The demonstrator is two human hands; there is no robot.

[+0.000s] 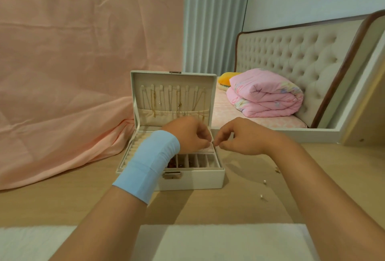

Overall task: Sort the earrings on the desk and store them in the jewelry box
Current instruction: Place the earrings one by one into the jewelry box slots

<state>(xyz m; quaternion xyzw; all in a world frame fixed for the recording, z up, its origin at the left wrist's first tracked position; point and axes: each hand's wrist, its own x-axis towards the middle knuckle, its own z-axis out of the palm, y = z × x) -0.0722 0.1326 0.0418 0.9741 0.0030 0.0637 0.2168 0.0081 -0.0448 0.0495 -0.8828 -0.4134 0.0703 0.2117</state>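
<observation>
Pink draped cloth (73, 52), pale curtain (214, 21), tufted headboard (291, 56), folded pink quilt (266, 96).

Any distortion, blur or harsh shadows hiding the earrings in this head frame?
Head view: wide-angle bending curves the headboard; light is soft and even, with faint forearm shadows on the desk, no glare; the small piece pinched between left hand and right hand is too tiny to resolve; loose earrings at right are specks.

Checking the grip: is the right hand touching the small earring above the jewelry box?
Touching. The head view shows the right hand pinching the earring.
</observation>
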